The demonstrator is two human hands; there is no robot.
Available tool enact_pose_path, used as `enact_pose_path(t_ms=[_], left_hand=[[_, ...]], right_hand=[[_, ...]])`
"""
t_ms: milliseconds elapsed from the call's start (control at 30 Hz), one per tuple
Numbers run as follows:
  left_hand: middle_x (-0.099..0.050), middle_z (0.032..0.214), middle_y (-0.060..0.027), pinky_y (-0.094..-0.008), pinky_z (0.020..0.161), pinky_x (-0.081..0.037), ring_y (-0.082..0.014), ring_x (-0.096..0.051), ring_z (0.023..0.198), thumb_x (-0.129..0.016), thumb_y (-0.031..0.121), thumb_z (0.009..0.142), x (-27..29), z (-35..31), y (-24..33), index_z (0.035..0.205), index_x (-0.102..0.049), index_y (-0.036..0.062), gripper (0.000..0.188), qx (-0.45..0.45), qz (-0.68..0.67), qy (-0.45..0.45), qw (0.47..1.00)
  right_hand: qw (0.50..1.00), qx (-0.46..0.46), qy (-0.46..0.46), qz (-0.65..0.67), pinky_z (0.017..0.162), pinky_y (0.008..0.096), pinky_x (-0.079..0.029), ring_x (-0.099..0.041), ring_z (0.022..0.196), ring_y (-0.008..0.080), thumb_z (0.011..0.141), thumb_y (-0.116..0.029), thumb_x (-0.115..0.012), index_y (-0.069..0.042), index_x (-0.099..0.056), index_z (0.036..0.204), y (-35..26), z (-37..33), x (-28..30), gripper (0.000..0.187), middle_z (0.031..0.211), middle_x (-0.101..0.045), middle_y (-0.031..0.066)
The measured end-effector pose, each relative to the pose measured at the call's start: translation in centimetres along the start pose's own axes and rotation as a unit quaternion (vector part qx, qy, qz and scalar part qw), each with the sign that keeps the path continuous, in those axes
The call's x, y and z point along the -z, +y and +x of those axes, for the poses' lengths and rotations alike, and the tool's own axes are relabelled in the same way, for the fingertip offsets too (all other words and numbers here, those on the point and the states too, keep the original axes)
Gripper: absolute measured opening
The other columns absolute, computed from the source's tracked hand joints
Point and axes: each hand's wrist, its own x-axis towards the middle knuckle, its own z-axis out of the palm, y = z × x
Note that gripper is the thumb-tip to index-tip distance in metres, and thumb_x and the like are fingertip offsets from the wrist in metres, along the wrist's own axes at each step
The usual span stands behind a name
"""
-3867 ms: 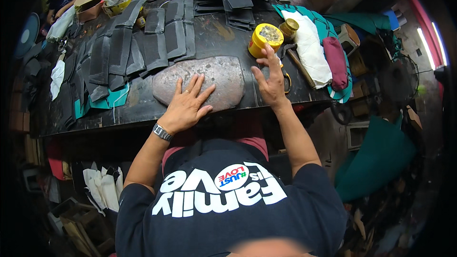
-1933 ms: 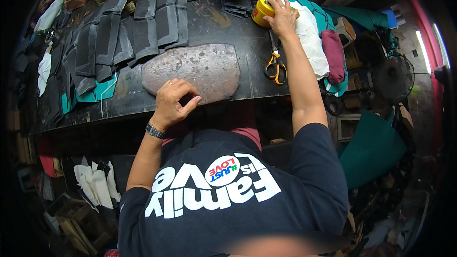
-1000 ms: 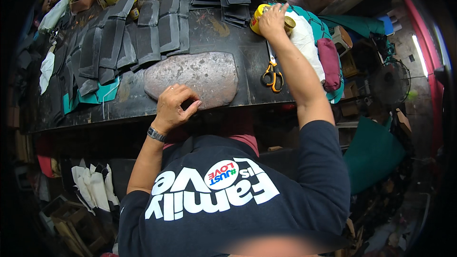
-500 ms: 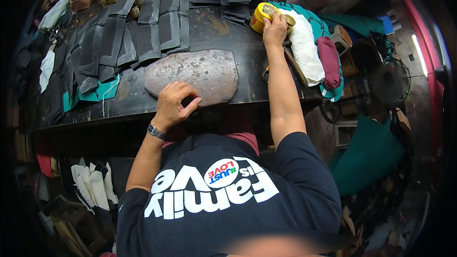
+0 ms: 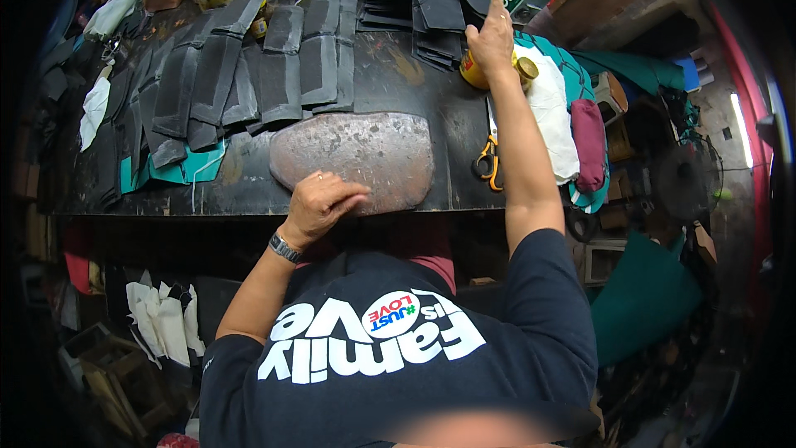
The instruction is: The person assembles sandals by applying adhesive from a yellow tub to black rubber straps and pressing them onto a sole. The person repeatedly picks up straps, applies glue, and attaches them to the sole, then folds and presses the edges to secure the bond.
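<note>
Two bare hands work over a black-topped table (image 5: pixel 398 87) in the head view. The right hand (image 5: pixel 491 40) is reached out to the far right, its fingers extended toward the far side and lined up close together, seen nearly edge-on, with the thumb parted from them; nothing shows between thumb and fingers. Just on its near, left side is a round yellow plastic jar (image 5: pixel 473 74), partly hidden by the hand, so whether they touch cannot be told. The right hand is by far the nearer one to this jar, which lies back toward the wrist rather than ahead of the fingertips.

The left hand (image 5: pixel 318 204) is at the near edge of a flat grey-brown stone slab (image 5: pixel 356 149), fingers curled and thumb drawn in toward them; whether they pinch anything cannot be told. The slab's long axis runs left to right, and most of its face lies on the far side of those fingers.

A small gold-brown jar (image 5: pixel 526 71) stands just right of the yellow jar. Orange-and-black-handled scissors (image 5: pixel 487 166) lie left of the right forearm, their length running near to far.
</note>
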Motion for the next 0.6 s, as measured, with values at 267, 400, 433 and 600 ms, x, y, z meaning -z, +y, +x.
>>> enact_pose_path(t_ms=[267, 400, 433, 600], left_hand=[[-0.059, 0.067, -0.0039, -0.0346, 0.061, -0.042, -0.0221, -0.056, 0.063, -0.078, 0.021, 0.084, -0.1, 0.0, 0.2, 0.083, -0.071, 0.01, 0.013, 0.032, 0.0, 0.0, 0.999], [-0.06, 0.07, -0.0044, -0.0345, 0.061, -0.042, -0.022, -0.056, 0.064, -0.077, 0.017, 0.085, 0.0, 0.1, 0.3, 0.086, -0.073, 0.0094, 0.009, 0.029, 0.001, 0.007, 1.0], [-0.061, 0.071, -0.0052, -0.0349, 0.062, -0.043, -0.0224, -0.056, 0.065, -0.077, 0.015, 0.085, 0.0, 0.2, 0.4, 0.087, -0.074, 0.0083, 0.008, 0.027, 0.0, 0.006, 1.0], [-0.066, 0.086, -0.0088, -0.0377, 0.074, -0.051, -0.0262, -0.063, 0.082, -0.078, 0.006, 0.082, 2.0, 2.1, 1.8, 0.099, -0.075, 0.0063, 0.017, 0.053, -0.029, -0.009, 0.998]], right_hand=[[0.975, -0.018, -0.182, -0.129, 0.089, 0.0497, -0.054, -0.067, 0.106, 0.0401, 0.087, 0.0, -0.056, -0.027, -0.019, 0.161, 2.1, 6.4, -3.9, 0.087, 0.123, -0.067, 0.0182], [0.994, -0.063, -0.066, -0.057, 0.088, 0.0528, -0.054, -0.068, 0.097, 0.0476, 0.089, 0.0, -0.052, -0.024, -0.022, 0.159, 1.9, 7.9, -3.8, 0.08, 0.107, -0.07, 0.0298], [0.997, -0.071, -0.014, -0.011, 0.088, 0.0522, -0.055, -0.068, 0.1, 0.0486, 0.091, 0.0, -0.051, -0.024, -0.024, 0.158, 1.7, 8.3, -3.6, 0.077, 0.11, -0.068, 0.0325], [0.978, 0.105, 0.087, -0.157, 0.089, 0.0493, -0.05, -0.064, 0.096, 0.0396, 0.086, -0.005, -0.054, -0.009, -0.046, 0.129, -0.7, 7.7, 1.6, 0.044, 0.104, -0.063, 0.0233]])
